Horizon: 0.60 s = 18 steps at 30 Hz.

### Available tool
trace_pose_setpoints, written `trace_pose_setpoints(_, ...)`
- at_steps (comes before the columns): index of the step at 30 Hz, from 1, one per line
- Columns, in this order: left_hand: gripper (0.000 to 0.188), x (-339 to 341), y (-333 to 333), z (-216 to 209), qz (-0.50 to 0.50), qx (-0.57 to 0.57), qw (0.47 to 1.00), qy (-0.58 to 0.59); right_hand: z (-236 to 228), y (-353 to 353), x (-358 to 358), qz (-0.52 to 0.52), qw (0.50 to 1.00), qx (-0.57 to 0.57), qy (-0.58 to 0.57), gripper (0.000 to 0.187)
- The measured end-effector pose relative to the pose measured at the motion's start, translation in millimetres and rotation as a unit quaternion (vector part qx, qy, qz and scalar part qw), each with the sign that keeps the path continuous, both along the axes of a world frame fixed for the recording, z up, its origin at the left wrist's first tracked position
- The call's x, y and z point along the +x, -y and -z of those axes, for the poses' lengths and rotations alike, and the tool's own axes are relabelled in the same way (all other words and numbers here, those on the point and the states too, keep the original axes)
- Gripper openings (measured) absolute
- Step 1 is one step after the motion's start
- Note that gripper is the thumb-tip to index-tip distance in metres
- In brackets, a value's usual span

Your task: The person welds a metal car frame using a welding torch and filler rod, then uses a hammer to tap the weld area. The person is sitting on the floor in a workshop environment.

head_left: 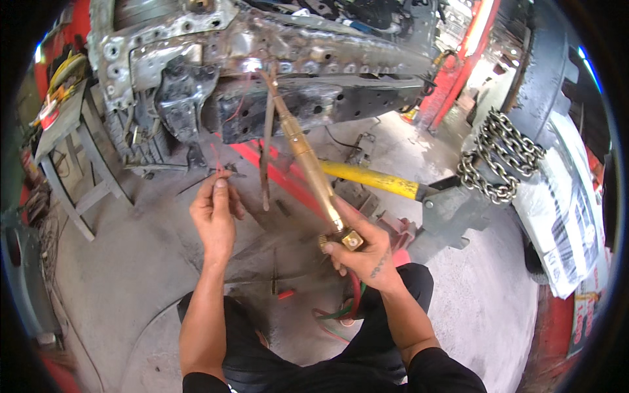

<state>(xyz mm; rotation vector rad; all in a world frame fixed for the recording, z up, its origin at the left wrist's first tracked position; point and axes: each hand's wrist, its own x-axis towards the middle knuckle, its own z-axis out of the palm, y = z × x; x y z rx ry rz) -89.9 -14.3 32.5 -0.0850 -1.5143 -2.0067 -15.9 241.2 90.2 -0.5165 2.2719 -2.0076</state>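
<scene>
My right hand (367, 255) is closed round the valve end of a brass gas torch (303, 150). The torch slants up and away to the left, its tip close to a bare metal vehicle frame rail (301, 57). A bright white glow (251, 65) shows on the rail beside the tip. Red and green hoses (354, 298) hang below my right hand. My left hand (215, 209) is closed in a pinch on a thin reddish wire (217, 154), which rises toward the rail. Part of the wire is too fine to follow. A long flat metal strip (265, 157) hangs between my hands.
A grey stand (82, 160) holds yellow cable at the left. Beyond my right hand lie a yellow bar (370, 177) and a red beam (282, 173). Heavy chain (498, 157) hangs at the right, near a red post (458, 72). A small red object (286, 295) lies on the floor.
</scene>
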Motion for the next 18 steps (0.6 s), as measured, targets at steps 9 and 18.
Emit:
trace_pose_setpoints(9, 0.027, 1.2, -6.2, -2.3, 0.008, -0.006, 1.0, 0.014, -2.6, -3.6, 2.9, -0.004, 1.0, 0.007, 0.006, 0.073)
trace_pose_setpoints(18, 0.028, 5.7, -5.1, -7.3, 0.0, -0.037, 0.999, 0.015, -5.1, -2.3, 4.5, -0.004, 1.0, -0.003, -0.013, 0.071)
